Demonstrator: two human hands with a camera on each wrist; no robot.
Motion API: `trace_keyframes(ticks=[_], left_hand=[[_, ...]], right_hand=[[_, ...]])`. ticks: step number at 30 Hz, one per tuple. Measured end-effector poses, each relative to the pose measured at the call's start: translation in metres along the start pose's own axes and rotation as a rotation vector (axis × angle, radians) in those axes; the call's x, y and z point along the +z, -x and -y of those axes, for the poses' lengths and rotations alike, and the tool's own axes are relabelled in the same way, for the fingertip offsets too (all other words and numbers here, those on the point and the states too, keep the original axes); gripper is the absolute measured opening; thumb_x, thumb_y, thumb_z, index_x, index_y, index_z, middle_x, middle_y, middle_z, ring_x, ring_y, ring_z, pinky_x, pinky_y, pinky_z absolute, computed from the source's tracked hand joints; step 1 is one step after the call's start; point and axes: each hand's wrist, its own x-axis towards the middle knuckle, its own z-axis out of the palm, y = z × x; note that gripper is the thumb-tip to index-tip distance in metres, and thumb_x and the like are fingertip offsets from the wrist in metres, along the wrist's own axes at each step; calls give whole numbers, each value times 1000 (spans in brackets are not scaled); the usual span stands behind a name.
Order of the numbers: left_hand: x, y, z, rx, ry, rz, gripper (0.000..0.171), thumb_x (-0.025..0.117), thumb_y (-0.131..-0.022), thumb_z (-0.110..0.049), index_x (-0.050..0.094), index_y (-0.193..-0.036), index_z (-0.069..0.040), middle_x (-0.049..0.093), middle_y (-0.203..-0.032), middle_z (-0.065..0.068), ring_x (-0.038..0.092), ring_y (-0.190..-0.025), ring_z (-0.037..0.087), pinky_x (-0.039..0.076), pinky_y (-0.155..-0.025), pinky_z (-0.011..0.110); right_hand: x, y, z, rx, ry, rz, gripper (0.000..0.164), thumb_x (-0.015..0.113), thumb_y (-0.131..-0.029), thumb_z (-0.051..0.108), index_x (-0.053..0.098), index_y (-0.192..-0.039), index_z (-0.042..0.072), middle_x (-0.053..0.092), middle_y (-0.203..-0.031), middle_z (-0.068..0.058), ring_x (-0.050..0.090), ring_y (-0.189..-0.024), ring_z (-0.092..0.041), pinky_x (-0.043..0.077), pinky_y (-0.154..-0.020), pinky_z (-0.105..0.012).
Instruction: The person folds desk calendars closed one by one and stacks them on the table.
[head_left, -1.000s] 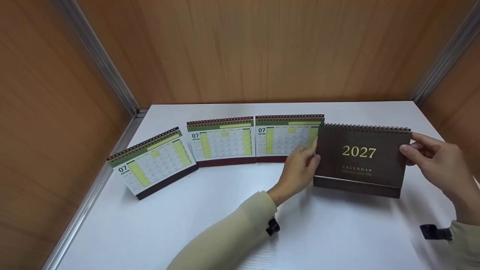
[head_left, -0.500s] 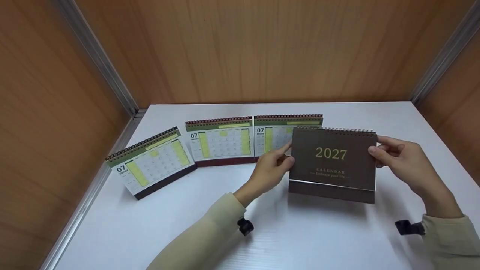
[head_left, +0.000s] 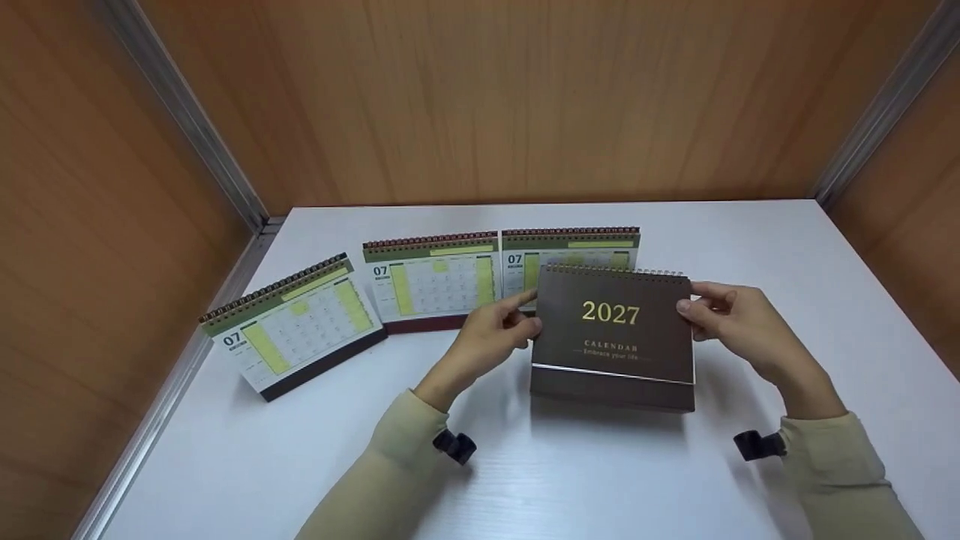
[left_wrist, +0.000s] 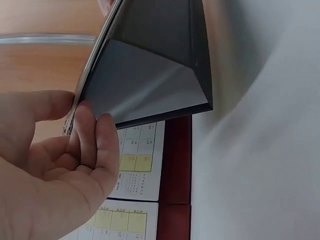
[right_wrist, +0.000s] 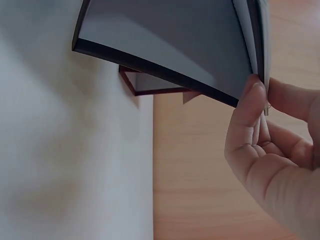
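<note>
A dark brown desk calendar (head_left: 611,379), its cover marked 2027 in gold, is held between both hands right of the table's middle. It appears to hang just above the table, with a shadow below. My left hand (head_left: 487,334) pinches its left edge between thumb and fingers. On the opposite edge, my right hand (head_left: 739,326) pinches the cover and pages. In the left wrist view, the calendar's hollow triangular stand (left_wrist: 145,75) shows from the side. The held calendar hides the lower part of a calendar open at 07 (head_left: 570,259) behind it.
Another calendar with a dark red base (head_left: 435,289) stands left of the partly hidden one, both upright at the back. A black-based calendar (head_left: 296,330) stands angled at the left. Wooden panels (head_left: 525,105) surround the white table (head_left: 247,465) at back and sides.
Both hands have carried the brown calendar leftward and somewhat nearer to me, so it now stands in front of the rightmost 07 calendar. The other calendars have kept their places.
</note>
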Motion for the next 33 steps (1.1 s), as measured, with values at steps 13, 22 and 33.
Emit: trace_keyframes(ticks=[13,22,33], left_hand=[[-23,9,18,-58,2,30,61,71,-100,-21,53,-156,-5,66,-90,0,67,-82,16,47,-74,26],[-37,12,22,-106,20,53,64,75,-98,-24,53,-155,-7,69,-95,5,72,-97,36,52,-87,34],[-40,12,26,-116,-32,63,62,75,-98,-23,53,-154,-7,70,-93,6,70,-89,25,52,-89,36]], right_hand=[[28,-16,5,59,-58,103,66,64,-108,24,39,-156,-14,67,-129,-26,71,-92,-8,61,-82,-23],[40,-18,10,39,-53,131,60,61,-109,22,42,-156,-12,70,-129,-24,71,-99,-10,61,-86,-24],[47,-18,11,-8,-26,162,61,63,-107,13,39,-159,-8,66,-115,-18,71,-100,-16,60,-86,-25]])
